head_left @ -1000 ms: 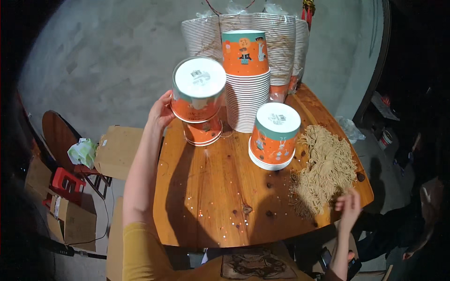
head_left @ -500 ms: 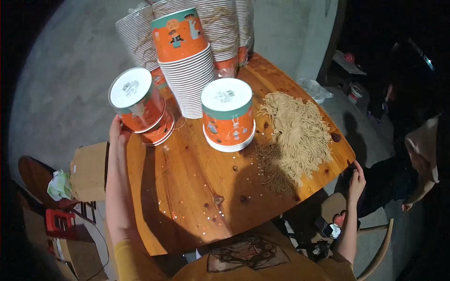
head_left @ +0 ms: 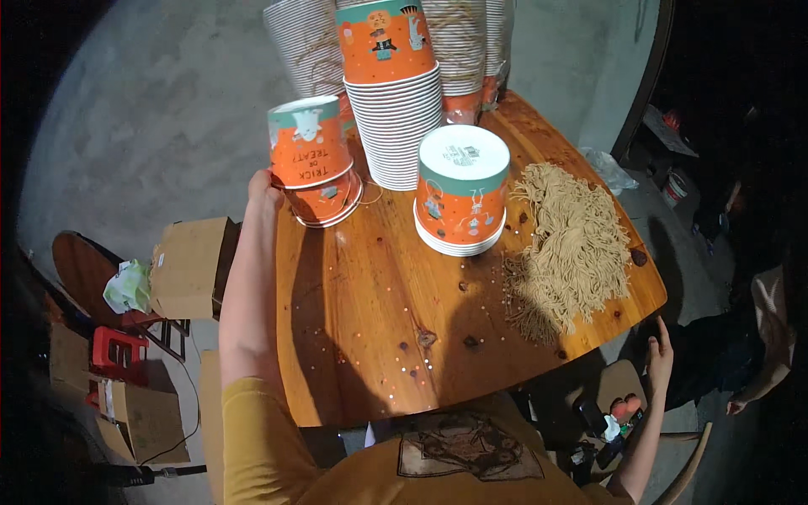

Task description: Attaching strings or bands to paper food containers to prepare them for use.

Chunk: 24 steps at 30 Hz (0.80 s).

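Note:
My left hand [head_left: 266, 188] holds an upside-down orange paper bucket [head_left: 310, 151] with a green band by its lower rim, at the table's left side. That bucket rests over another orange paper bucket [head_left: 330, 202]; part of my fingers is hidden behind it. To its right, a short nested stack of upside-down paper buckets [head_left: 461, 206] shows a white base on top. A taller stack [head_left: 394, 126] rises behind. My right hand [head_left: 660, 358] is empty, fingers stretched out, beside the table's right corner. Closest to it on the table lies a heap of beige strings [head_left: 581, 244].
Wrapped stacks of white-rimmed buckets [head_left: 459, 50] stand at the back by the grey wall. Small pale specks dot the wooden table [head_left: 379, 320]. On the left are a cardboard box [head_left: 192, 268] and a red stool [head_left: 118, 352]. Another person [head_left: 770, 328] is at the far right.
The whole view has shifted, so the table appears farther right. The bucket at my left hand has tipped, showing more of its printed side and less base. My right hand has slid down beside the corner.

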### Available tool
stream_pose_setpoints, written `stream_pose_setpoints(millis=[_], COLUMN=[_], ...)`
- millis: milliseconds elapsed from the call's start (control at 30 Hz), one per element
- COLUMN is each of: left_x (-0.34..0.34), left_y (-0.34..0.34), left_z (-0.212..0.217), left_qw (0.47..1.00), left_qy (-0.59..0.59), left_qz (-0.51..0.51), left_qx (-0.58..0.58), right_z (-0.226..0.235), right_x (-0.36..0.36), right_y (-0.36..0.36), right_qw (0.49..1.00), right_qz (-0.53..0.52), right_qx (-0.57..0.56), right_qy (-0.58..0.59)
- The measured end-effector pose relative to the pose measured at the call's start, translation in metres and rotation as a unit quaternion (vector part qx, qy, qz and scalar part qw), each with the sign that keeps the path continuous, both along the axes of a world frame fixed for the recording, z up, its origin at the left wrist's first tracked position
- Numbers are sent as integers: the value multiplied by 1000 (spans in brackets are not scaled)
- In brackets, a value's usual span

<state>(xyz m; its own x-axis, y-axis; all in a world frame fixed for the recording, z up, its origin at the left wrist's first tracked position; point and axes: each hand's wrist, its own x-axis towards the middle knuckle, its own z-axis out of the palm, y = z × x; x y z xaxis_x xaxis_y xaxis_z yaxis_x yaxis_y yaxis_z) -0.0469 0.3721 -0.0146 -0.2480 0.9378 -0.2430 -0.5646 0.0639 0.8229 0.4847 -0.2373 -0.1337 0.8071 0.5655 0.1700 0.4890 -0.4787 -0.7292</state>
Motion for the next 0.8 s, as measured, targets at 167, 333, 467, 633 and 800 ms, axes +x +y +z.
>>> stream_pose_setpoints(millis=[167, 333, 467, 633, 800], left_x=[-40, 2, 4, 5, -6], left_y=[10, -41, -43, -54, -50], left_z=[-26, -23, -40, -72, -91], left_qw=[972, 867, 825, 787, 775], left_qy=[199, 427, 461, 541, 568], left_qz=[33, 127, 57, 23, -27], left_qx=[121, 225, 323, 297, 277], right_z=[-24, -88, -141, 4, 128], right_x=[-2, 2, 24, -51, -127], right_y=[-36, -89, -141, -31, 74], right_qw=[964, 840, 747, 773, 913], right_qz=[-77, -31, 73, 179, 280], right_qx=[-208, -538, -659, -539, -147], right_qy=[-143, -54, 47, 283, 258])
